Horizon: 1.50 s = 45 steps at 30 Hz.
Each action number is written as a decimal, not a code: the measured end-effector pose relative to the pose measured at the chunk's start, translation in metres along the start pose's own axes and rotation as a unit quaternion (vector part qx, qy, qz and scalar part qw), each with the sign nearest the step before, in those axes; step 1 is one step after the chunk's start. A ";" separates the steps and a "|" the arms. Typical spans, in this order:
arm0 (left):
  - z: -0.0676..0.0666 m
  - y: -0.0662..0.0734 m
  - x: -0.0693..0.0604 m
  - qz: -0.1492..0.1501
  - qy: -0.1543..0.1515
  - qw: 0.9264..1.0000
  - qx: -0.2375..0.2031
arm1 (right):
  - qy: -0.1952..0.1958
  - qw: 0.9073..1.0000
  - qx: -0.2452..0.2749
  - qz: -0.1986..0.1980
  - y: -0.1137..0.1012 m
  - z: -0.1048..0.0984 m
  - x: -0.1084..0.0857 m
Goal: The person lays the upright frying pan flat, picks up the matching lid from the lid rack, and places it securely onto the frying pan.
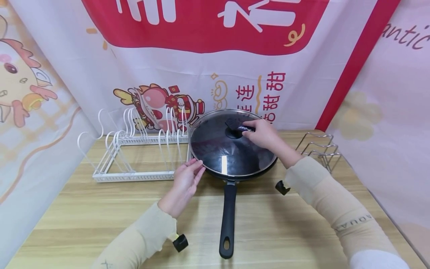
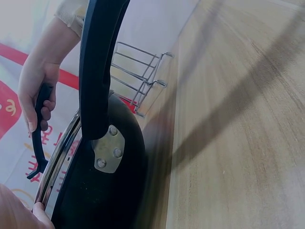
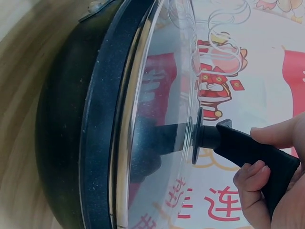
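A black frying pan (image 1: 229, 216) stands on the table with its long handle toward me. Over it lies a round glass lid (image 1: 215, 149) with a steel rim; in the left wrist view a narrow gap shows between rim and pan. My right hand (image 1: 260, 132) grips the lid's black knob handle (image 3: 257, 157), fingers curled around it. At the lid's near left edge, my left hand (image 1: 186, 179) pinches the rim between thumb and fingers. Only part of that hand shows in the left wrist view, beside the steel rim (image 2: 52, 167).
A white dish rack (image 1: 134, 176) with upright loops stands left of the pan. To the right is a small metal wire rack (image 1: 320, 149). Behind the wooden table (image 1: 84, 216) hangs a printed cloth (image 1: 201, 63).
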<state>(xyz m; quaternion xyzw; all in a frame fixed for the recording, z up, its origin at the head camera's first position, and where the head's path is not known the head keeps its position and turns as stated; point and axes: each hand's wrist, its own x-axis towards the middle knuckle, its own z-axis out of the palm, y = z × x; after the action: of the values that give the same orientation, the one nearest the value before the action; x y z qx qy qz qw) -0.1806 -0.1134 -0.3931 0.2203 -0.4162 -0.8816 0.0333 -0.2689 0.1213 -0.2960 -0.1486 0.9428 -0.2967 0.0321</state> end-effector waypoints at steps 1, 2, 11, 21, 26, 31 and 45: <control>0.000 0.000 0.000 0.000 0.001 1.000 0.002 | -0.001 1.000 0.000 0.003 0.001 0.000 0.000; 0.000 0.000 0.000 0.000 0.000 1.000 0.002 | -0.001 1.000 0.000 0.005 0.001 0.001 0.000; -0.001 -0.002 0.002 0.000 0.004 1.000 0.008 | 0.005 1.000 0.008 0.011 0.002 0.004 -0.002; -0.003 -0.002 0.003 -0.005 0.004 1.000 0.011 | 0.006 1.000 0.022 0.017 0.002 0.007 -0.003; -0.005 -0.003 0.004 -0.006 0.001 1.000 0.014 | 0.008 1.000 0.021 0.016 0.003 0.010 -0.003; -0.006 -0.003 0.004 -0.003 0.001 1.000 0.015 | 0.015 1.000 0.023 0.008 0.004 0.012 -0.004; -0.009 -0.003 0.008 0.000 0.013 0.999 0.039 | 0.016 0.999 0.034 0.016 0.005 0.016 -0.004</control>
<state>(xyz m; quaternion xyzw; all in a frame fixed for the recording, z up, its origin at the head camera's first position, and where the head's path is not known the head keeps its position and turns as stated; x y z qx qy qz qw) -0.1840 -0.1197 -0.4029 0.2330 -0.4497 -0.8617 0.0300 -0.2644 0.1178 -0.3124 -0.1271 0.9350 -0.3300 0.0265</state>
